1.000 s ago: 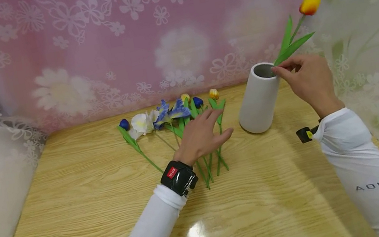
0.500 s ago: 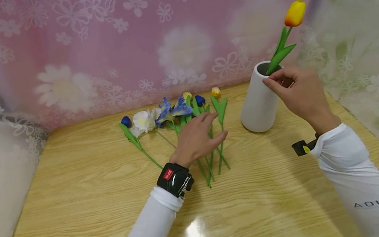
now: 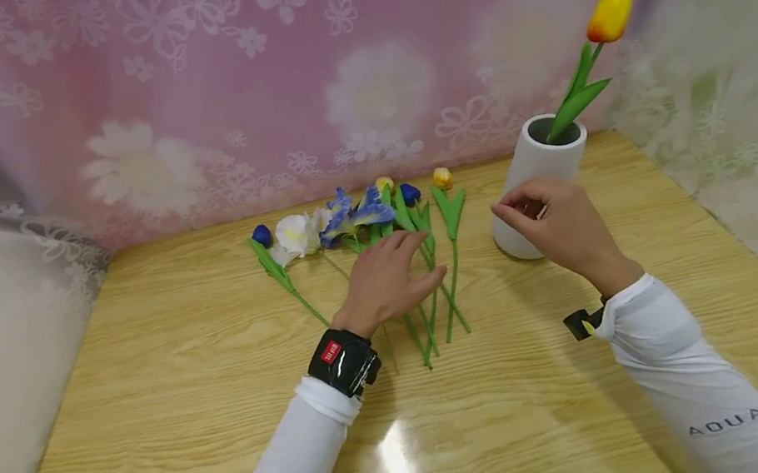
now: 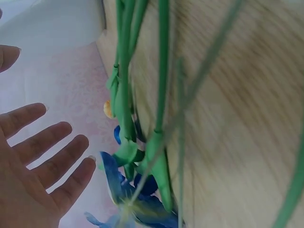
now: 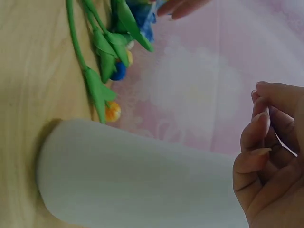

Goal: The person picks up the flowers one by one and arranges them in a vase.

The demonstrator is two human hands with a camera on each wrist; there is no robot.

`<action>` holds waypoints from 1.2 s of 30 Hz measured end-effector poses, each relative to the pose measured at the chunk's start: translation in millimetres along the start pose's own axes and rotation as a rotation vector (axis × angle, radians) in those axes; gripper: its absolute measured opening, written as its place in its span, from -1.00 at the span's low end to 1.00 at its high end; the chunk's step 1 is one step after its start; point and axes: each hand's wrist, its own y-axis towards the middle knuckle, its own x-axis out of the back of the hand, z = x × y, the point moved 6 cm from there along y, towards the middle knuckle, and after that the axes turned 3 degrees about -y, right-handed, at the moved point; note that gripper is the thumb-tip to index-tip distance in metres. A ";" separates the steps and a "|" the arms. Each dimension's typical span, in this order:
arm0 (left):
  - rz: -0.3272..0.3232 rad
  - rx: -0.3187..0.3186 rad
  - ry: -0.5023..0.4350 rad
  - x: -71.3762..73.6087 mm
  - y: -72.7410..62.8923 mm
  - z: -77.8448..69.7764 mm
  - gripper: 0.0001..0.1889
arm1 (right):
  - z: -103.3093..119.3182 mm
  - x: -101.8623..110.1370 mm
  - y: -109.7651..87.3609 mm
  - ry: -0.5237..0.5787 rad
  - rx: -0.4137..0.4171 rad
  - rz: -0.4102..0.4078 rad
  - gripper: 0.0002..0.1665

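Note:
A yellow-red tulip [image 3: 610, 16] leans to the right in the white vase [image 3: 538, 157], its leaves above the rim and its lower stem hidden inside. My right hand [image 3: 560, 226] is in front of the vase's lower part, holding nothing. Its fingers are curled and the thumb tip meets the index finger, as the right wrist view shows. My left hand [image 3: 390, 278] hovers over the flowers lying on the table, fingers spread and palm empty in the left wrist view. Nearest it are a blue iris [image 3: 354, 215] and several green tulip stems [image 4: 126, 61].
Along the back of the wooden table [image 3: 179, 441] lie a blue tulip [image 3: 262, 236], a white flower [image 3: 294, 236], another blue tulip [image 3: 410, 195] and an orange-yellow tulip [image 3: 443, 178]. A pink flowered curtain [image 3: 266, 113] hangs behind.
My right hand has lowered the tulip's stem into the vase, let go of it and moved down and left. My left hand stays over the flowers with little movement.

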 end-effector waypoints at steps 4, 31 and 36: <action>0.008 -0.001 0.027 -0.4 -5.3 4.7 -0.37 | -4.9 -19.8 -5.8 -0.001 -0.016 0.068 -0.82; 0.005 0.055 0.097 -8.4 -33.9 34.1 -0.32 | -24.0 -114.0 -27.6 -0.011 -0.188 0.489 -0.74; -0.014 0.061 0.104 -7.5 -38.9 38.3 -0.34 | -23.4 -125.6 -28.4 -0.012 -0.218 0.538 -0.73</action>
